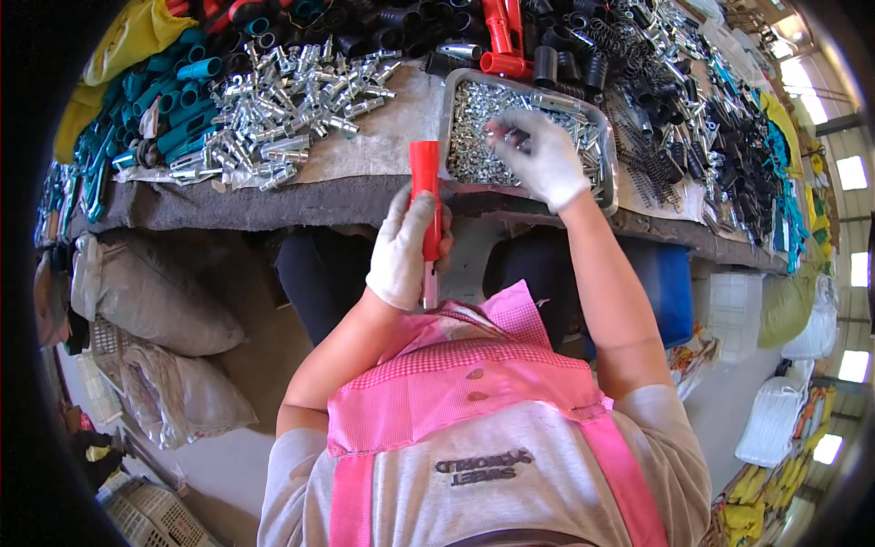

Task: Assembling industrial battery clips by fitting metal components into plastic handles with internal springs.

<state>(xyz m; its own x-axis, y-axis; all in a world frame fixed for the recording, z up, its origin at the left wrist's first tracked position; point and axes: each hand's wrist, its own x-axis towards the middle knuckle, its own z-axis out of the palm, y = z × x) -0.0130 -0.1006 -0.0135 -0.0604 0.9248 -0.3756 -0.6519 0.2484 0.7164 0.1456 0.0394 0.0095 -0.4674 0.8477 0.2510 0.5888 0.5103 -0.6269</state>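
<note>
My left hand (401,242), in a white glove with some fingertips showing, is wrapped round a red plastic tube (424,169) held upright in front of the table edge. A shiny metal end (430,285) sticks out below my fingers. My right hand (540,157), also gloved, is over a clear plastic tray (445,137) of small silvery metal parts (476,137). Its fingers are curled together, with something small and dark at the fingertips that is too unclear to name.
Left of the tray lies a heap of metal fittings (292,100), with teal tubes (187,128) beyond it. Red handles (503,41) and black sleeves (545,66) lie behind the tray. Springs (643,159) spread to its right. Sacks (169,296) and a blue bin (670,292) stand below the table.
</note>
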